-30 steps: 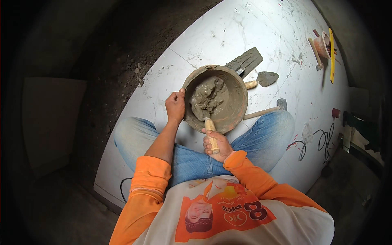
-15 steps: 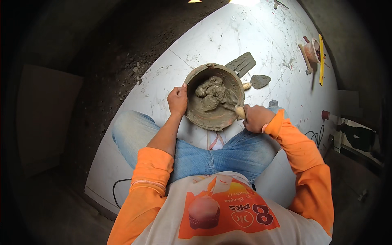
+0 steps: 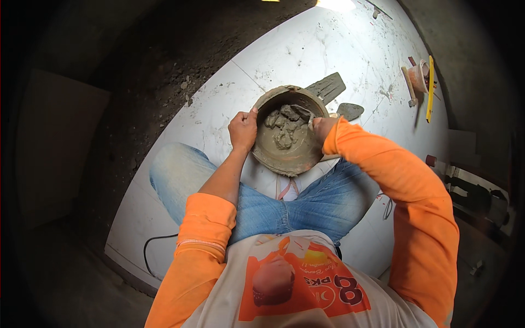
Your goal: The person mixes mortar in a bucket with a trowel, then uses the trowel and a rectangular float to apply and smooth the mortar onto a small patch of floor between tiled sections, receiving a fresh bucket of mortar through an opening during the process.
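A round bucket (image 3: 262, 155) of wet grey mortar (image 3: 285, 123) stands between my legs. My left hand (image 3: 243, 130) grips its left rim, thumb over the edge. At the right side, my right hand (image 3: 324, 130) is closed on a trowel (image 3: 302, 111), whose blade reaches into the upper part of the mortar; the handle is hidden by the hand and sleeve. Just beyond the bucket lies a flat, mortar-caked float (image 3: 328, 87). A second trowel (image 3: 350, 111) rests to the right, partly covered by my orange sleeve.
Pale tiles (image 3: 273, 60) with mortar spots lie under everything. Off to the right are a small tub (image 3: 419, 76) with tools, a hammer (image 3: 409, 87) and a yellow level (image 3: 430, 90). Dark rubble ground (image 3: 164, 93) borders the tiles on the left. A black cable (image 3: 146, 249) lies nearby.
My right hand has moved up and inward over the bucket's right rim, bringing the trowel further into the mortar. The mortar heap has shifted and broken up. My left hand keeps its hold.
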A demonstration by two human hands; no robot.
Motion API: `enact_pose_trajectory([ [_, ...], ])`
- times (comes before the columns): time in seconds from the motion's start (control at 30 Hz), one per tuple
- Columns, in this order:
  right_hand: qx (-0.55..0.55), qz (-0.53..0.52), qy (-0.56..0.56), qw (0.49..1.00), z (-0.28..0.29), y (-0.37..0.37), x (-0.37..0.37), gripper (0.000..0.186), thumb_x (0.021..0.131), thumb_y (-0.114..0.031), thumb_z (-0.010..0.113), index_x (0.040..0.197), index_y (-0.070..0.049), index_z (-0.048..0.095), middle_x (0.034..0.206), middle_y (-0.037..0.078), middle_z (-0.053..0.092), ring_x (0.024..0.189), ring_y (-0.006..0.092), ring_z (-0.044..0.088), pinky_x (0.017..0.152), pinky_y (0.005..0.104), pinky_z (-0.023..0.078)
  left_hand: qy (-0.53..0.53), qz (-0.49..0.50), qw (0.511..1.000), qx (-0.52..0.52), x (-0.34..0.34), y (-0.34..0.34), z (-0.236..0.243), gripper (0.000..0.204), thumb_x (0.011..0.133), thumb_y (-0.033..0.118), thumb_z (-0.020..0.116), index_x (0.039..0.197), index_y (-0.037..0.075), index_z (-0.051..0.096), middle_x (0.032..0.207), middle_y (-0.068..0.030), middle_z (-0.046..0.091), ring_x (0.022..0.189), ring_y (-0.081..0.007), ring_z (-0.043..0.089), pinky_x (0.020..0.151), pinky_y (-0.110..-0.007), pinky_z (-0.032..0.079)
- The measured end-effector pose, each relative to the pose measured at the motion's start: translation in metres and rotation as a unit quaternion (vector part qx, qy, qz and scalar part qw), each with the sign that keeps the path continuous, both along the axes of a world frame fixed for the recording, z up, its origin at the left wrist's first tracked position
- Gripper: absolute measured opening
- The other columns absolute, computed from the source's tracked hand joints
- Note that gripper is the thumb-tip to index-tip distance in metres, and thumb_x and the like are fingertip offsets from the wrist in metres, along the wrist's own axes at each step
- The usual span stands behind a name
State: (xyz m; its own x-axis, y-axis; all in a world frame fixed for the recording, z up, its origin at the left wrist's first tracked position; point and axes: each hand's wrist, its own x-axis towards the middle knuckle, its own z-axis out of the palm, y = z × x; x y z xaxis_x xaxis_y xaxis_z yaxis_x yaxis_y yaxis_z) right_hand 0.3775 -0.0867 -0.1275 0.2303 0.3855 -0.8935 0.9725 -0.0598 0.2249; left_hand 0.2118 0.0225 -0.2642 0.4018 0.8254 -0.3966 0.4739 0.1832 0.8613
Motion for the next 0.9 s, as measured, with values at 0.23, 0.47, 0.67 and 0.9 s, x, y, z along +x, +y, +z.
enact_pose_trajectory([
  [0.23, -0.148, -0.166, 0.116, 0.968, 0.002, -0.029, 0.018, 0.034, 0.073, -0.019, 0.068, 0.099, 0.004, 0.063, 0.09, 0.018, 0.066, 0.079, 0.0283, 0.068, 0.065, 0.0394, 0.056, 0.011, -0.021, 1.0, 0.002, -0.002, -0.004, -0.007, 0.046, 0.085, 0.043, 0.065, 0.074, -0.002, 0.064, 0.067, -0.0163, 0.064, 0.062, -0.0267, 0.062, 0.062, -0.037, 0.048],
  [0.47, -0.123, -0.42, 0.184, 0.88, 0.03, -0.043, 0.001, 0.02, 0.081, -0.015, 0.054, 0.079, 0.004, 0.06, 0.061, 0.012, 0.063, 0.044, 0.0205, 0.059, 0.038, 0.0333, 0.048, -0.01, -0.021, 1.0, 0.015, 0.0, -0.005, -0.008, 0.046, 0.085, 0.043, 0.066, 0.073, -0.001, 0.063, 0.062, -0.0142, 0.062, 0.057, -0.0218, 0.057, 0.059, -0.035, 0.047],
  [0.67, -0.029, -0.601, 0.291, 0.744, 0.003, -0.096, -0.022, 0.023, 0.084, -0.017, 0.058, 0.088, 0.005, 0.054, 0.061, 0.011, 0.059, 0.047, 0.0187, 0.059, 0.036, 0.0325, 0.047, -0.006, -0.028, 1.0, 0.002, 0.0, -0.006, -0.009, 0.046, 0.086, 0.042, 0.065, 0.073, -0.001, 0.063, 0.06, -0.0104, 0.06, 0.056, -0.0163, 0.053, 0.058, -0.032, 0.045],
  [0.9, 0.055, -0.811, 0.403, 0.42, -0.027, -0.125, -0.075, 0.02, 0.087, -0.018, 0.059, 0.1, -0.007, 0.048, 0.068, 0.007, 0.055, 0.045, 0.0162, 0.053, 0.032, 0.0305, 0.041, -0.016, -0.042, 0.999, 0.003, 0.003, -0.004, -0.01, 0.049, 0.092, 0.042, 0.059, 0.069, -0.001, 0.059, 0.058, -0.0007, 0.049, 0.058, -0.0101, 0.04, 0.054, -0.029, 0.036],
])
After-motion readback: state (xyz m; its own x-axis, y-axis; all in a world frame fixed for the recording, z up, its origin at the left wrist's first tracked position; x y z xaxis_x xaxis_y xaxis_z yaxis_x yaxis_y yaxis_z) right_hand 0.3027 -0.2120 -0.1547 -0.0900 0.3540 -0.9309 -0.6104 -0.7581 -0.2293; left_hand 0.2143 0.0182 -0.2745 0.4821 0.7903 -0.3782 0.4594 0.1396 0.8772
